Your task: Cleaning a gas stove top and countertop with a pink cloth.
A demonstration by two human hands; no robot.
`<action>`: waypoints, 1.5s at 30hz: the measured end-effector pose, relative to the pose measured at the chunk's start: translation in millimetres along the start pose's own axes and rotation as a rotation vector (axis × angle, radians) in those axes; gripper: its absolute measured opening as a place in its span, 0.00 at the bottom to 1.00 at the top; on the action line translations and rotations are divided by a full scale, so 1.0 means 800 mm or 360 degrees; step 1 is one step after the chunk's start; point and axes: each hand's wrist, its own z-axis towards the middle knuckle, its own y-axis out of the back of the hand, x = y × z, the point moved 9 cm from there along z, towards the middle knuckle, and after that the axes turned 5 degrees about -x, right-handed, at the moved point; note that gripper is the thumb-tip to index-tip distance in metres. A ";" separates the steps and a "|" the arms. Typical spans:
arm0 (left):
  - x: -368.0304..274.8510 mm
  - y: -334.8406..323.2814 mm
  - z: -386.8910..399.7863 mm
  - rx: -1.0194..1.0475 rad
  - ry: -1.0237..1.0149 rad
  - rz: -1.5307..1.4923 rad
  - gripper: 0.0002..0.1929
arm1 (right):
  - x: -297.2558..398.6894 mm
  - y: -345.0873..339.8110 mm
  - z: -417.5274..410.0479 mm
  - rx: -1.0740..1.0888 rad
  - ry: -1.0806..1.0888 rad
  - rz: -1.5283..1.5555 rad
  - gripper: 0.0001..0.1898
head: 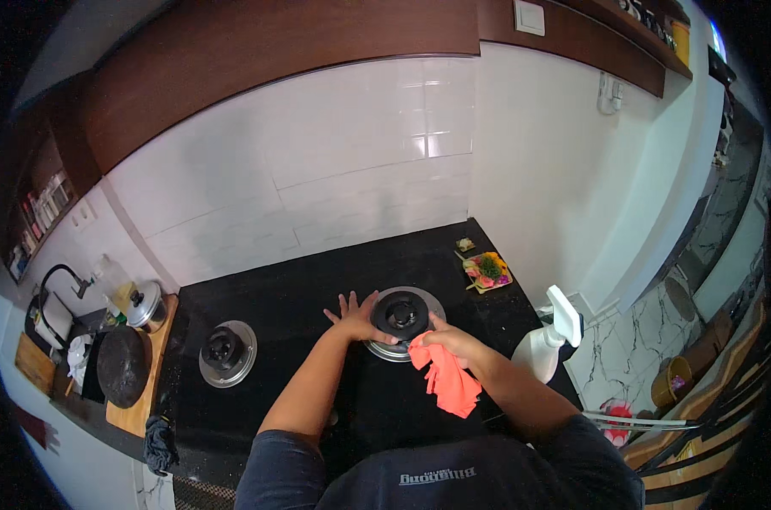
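My right hand point(455, 341) is closed around a bright orange cloth point(450, 386), which hangs down towards me. Its fingers are at the right edge of the right-hand burner point(400, 312), a black burner head set in a round metal ring. My left hand point(357, 323) has its fingers spread at the left of the same burner, with the thumb along the front of the burner head. Both burners sit on a black cooktop point(296, 363). The second burner point(226, 350) is further left, away from both hands. Part of the cloth is hidden in my right palm.
A white spray bottle point(541, 350) stands beside my right forearm. A small flower offering point(487, 271) lies at the back right corner. On the left are a wooden board point(162, 360), a dark round pan point(124, 366), a lidded metal pot point(146, 306) and a dark cloth point(159, 445).
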 end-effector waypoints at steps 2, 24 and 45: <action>0.000 -0.006 0.007 0.0064 -0.0035 0.0001 0.72 | 0.002 -0.006 0.004 0.0014 -0.0018 -0.0008 0.53; -0.111 0.068 -0.174 0.0082 -0.1262 -0.3087 0.59 | 0.054 -0.085 -0.181 0.0477 0.0398 0.0225 0.46; -0.196 0.017 -0.313 0.1376 -0.0833 -0.2901 0.49 | 0.168 -0.203 -0.337 0.0280 0.2726 -0.2119 0.12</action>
